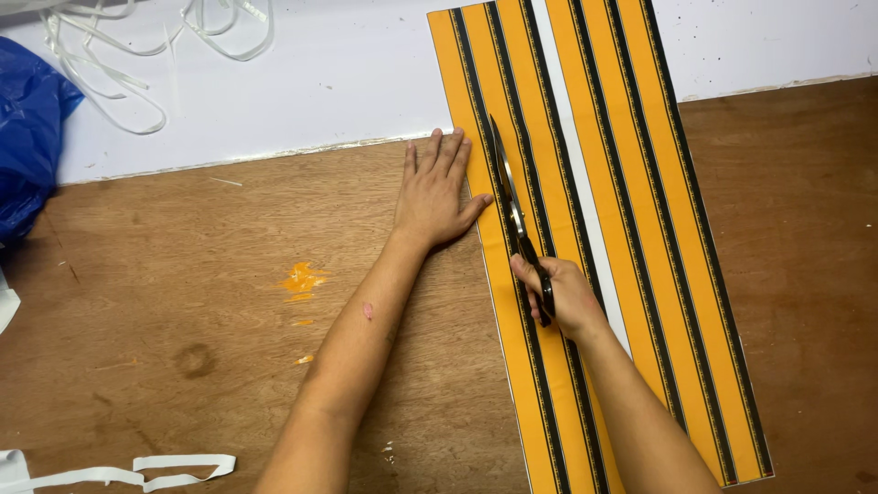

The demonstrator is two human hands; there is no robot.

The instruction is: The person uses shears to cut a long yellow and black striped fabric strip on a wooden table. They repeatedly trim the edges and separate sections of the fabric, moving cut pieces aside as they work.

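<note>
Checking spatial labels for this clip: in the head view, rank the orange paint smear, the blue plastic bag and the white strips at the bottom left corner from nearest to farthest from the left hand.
1. Orange paint smear: on the wooden table, just left of and below the left hand.
2. Blue plastic bag: far left edge.
3. White strips: bottom left corner, only slightly farther than the bag.

Brown wooden counter point(183, 302), stained with orange paint spots point(302, 279); a white surface point(320, 82) is seen beyond its far edge, under even light.
</note>
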